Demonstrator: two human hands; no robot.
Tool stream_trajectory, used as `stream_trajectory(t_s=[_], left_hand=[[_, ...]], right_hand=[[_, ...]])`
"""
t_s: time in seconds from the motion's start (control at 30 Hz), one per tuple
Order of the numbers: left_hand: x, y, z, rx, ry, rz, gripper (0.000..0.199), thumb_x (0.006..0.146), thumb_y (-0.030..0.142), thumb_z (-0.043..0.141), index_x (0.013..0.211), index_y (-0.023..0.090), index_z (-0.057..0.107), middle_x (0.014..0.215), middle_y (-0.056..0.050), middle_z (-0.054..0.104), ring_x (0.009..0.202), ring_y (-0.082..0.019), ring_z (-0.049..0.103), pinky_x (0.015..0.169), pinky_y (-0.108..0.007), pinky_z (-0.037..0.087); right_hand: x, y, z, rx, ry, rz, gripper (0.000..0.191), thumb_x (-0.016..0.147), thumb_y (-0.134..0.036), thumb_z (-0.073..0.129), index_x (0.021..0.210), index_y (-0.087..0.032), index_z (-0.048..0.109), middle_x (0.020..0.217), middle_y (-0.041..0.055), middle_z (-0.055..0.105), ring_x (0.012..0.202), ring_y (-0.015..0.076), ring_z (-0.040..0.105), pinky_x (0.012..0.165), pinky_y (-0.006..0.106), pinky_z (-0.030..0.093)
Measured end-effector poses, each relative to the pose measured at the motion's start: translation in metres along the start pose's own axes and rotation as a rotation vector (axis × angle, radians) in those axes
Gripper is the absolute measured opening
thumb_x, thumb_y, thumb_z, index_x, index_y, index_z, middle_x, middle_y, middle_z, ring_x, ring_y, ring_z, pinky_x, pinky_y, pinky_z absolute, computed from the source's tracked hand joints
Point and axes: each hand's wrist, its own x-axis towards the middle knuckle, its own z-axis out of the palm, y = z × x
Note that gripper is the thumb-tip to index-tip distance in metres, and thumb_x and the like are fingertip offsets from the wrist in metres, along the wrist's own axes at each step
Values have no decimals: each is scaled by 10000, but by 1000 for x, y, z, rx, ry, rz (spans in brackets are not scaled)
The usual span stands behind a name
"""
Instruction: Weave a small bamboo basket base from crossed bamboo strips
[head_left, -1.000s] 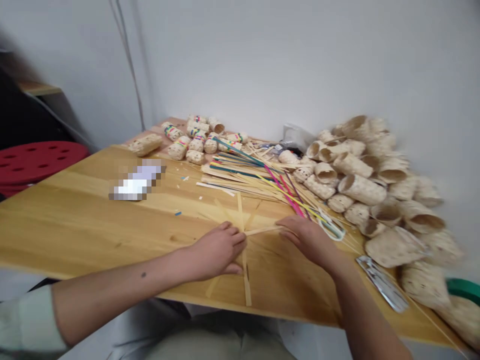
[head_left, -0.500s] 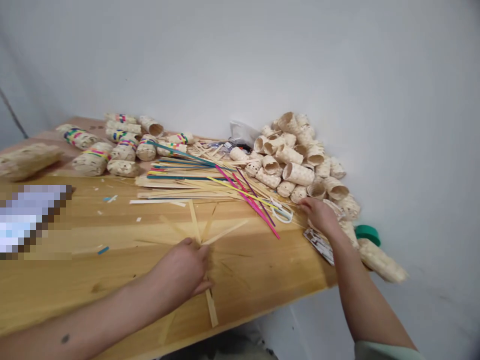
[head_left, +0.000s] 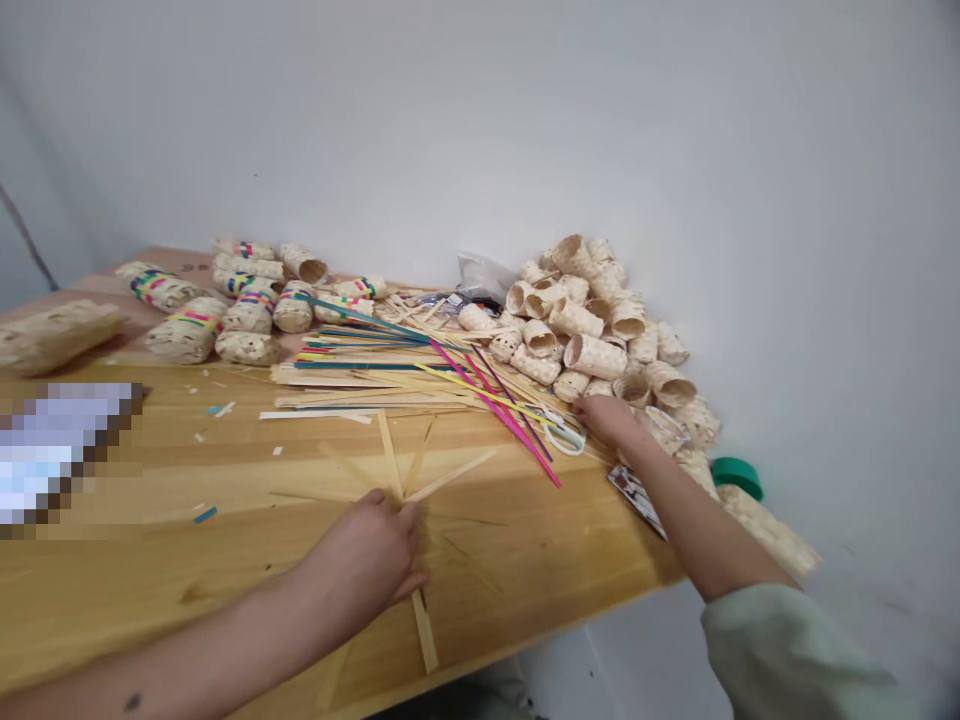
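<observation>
Counts on your table [head_left: 525, 560]

You've got two hands [head_left: 371, 560] in view, one white scissors [head_left: 562, 432], one green tape roll [head_left: 737, 477], roughly ten colour-banded woven tubes [head_left: 247, 300], twenty-plus plain woven tubes [head_left: 600, 330].

Small craft workspace, likely home or small-workshop bamboo-weaving corner. Plain wooden table [head_left: 150, 560] pushed against bare white wall [head_left: 525, 120]. Heap of plain woven tubes [head_left: 600, 340] piled in corner at right. Second batch of woven tubes with coloured bands [head_left: 225, 300] at back left. Loose bundle of flat bamboo strips [head_left: 360, 385], some dyed pink, yellow, blue, spread mid-table. Cut scraps scattered over tabletop. No machinery in sight; handwork setup.
</observation>
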Motion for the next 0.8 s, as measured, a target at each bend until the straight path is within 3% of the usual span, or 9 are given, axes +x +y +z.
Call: stream_trajectory(t_s=[0.1,0.17,0.27,0.37,0.47,0.53,0.6,0.7,0.8], left_hand=[[0,0,-1,13,-20,9,404,912,468,515,904,144,758,898,-140,694,849,-286,669,746,-416,497],[0,0,-1,22,-14,9,404,911,467,517,898,143,759,891,-142,694,835,-286,669,735,-417,493],[0,1,0,29,0,10,388,909,459,523,890,152,759,874,-135,693,835,-287,667,725,-416,491],[1,2,3,44,13,11,397,898,476,534,886,148,756,856,-137,687,833,-294,664,711,-415,488],[1,2,5,47,19,4,407,892,486,536,865,141,751,854,-138,685,815,-292,667,702,-412,488],[0,1,6,22,51,-3,387,892,476,540,878,145,739,877,-133,690,821,-291,670,707,-408,491],[-1,-3,7,-27,108,-10,333,885,450,562,927,157,715,899,-118,698,833,-285,674,733,-407,494],[-5,-11,6,-106,194,-29,304,886,444,561,979,179,678,866,-92,710,831,-273,676,776,-409,487],[-10,-17,7,-133,232,-19,294,899,444,543,923,182,675,819,-78,712,814,-249,673,802,-388,470]], right_hand=[[-7,10,-27,-59,3,18,301,922,-359,570,1155,-171,599,1147,76,626,965,190,625,821,394,533],[-16,21,-53,-97,43,44,179,915,-243,541,1004,-183,684,1042,100,686,944,222,637,739,332,489],[-38,38,-95,-144,114,119,187,872,-219,536,928,-203,714,1041,121,708,907,256,640,631,312,410],[-67,59,-131,-183,196,179,211,843,-220,547,968,-239,716,1097,108,706,927,278,619,626,331,368],[-100,79,-151,-130,331,386,287,894,-327,449,1027,-291,700,1062,87,720,800,260,618,574,332,348],[-119,87,-153,-54,423,388,298,884,-344,435,1027,-300,692,993,69,730,747,245,612,592,341,378],[-131,88,-144,141,450,219,265,839,-330,466,976,-295,691,939,38,736,764,221,629,682,342,435],[-134,72,-119,432,338,-77,302,802,-485,501,916,-289,700,996,20,737,893,237,653,803,348,470],[-125,44,-86,539,194,-252,379,824,-570,490,909,-272,709,997,35,732,888,247,654,805,360,486]])
